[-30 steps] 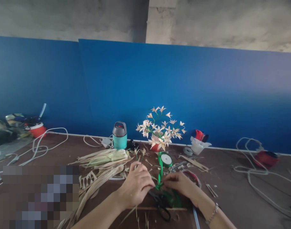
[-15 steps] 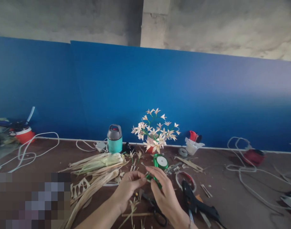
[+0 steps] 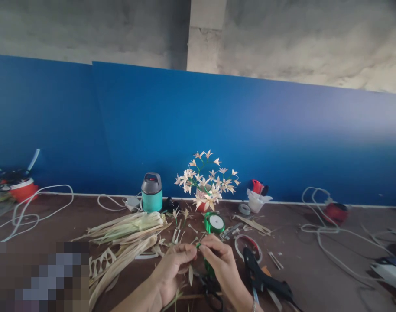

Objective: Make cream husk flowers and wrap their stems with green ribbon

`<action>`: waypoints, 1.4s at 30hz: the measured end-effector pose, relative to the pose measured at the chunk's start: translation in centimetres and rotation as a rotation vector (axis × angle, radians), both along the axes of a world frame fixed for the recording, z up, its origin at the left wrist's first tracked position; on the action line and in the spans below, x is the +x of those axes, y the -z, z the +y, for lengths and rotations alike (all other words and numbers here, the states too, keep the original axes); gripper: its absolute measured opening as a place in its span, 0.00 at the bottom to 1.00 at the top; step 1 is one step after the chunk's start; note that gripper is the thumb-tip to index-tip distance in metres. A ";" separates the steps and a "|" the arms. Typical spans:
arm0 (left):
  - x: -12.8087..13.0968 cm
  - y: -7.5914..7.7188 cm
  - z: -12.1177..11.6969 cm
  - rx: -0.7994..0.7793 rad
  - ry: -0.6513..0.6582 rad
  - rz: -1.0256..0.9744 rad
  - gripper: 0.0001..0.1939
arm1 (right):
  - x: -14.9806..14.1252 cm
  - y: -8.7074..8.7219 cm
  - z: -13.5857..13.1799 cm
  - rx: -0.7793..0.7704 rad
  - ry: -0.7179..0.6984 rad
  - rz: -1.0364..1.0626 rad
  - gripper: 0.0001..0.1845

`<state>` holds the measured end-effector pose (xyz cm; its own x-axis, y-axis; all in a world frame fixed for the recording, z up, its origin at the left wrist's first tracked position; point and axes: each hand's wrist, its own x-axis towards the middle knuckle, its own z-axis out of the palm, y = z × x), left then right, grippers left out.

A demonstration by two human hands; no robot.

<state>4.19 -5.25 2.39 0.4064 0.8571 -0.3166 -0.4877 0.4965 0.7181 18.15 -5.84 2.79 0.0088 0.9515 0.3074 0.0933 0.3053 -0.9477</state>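
Observation:
My left hand (image 3: 176, 269) is closed, thumb and forefinger pinched together. Whatever lies between them is too small to make out. Right beside it, my right hand (image 3: 220, 262) pinches green ribbon (image 3: 198, 245), and the fingertips of both hands nearly meet. More ribbon hangs under my right palm. A pale pointed petal (image 3: 190, 276) shows just below my left fingertips. Beyond the hands is a green ribbon spool (image 3: 216, 222) with a white centre. Black scissors (image 3: 212, 299) lie below my right hand, partly hidden by it.
Dried husks (image 3: 129, 229) lie at left. A pot of pale husk flowers (image 3: 202, 195) stands at the back, with a teal container (image 3: 152, 199) to its left. A black glue gun (image 3: 266, 277) is at right, near a clear ring (image 3: 248, 248). White cables (image 3: 321, 234) trail across the table.
My right fingers have drawn in from a more outstretched pose and now pinch the ribbon near my left fingertips. The view has shifted slightly, so the table items appear a little further left.

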 end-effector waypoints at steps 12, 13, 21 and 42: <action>0.6 -1.7 -0.7 0.089 -0.121 0.181 0.16 | 0.0 0.5 -0.3 0.057 0.115 -0.150 0.09; 0.7 -1.7 -0.7 0.111 -0.137 0.190 0.16 | -0.1 0.6 -0.3 0.034 0.124 -0.143 0.09; 0.7 -1.0 -0.4 0.359 -0.197 0.470 0.13 | -0.7 0.7 -0.6 -0.056 0.149 -0.060 0.09; -0.2 -0.7 0.6 0.453 -0.136 0.758 0.07 | -0.2 1.6 -0.3 0.037 0.105 -0.214 0.07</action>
<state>4.03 -4.63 3.11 0.1111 0.9907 -0.0782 0.1639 0.0593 0.9847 17.96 -6.15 1.16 0.0381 0.9369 0.3476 0.3238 0.3175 -0.8913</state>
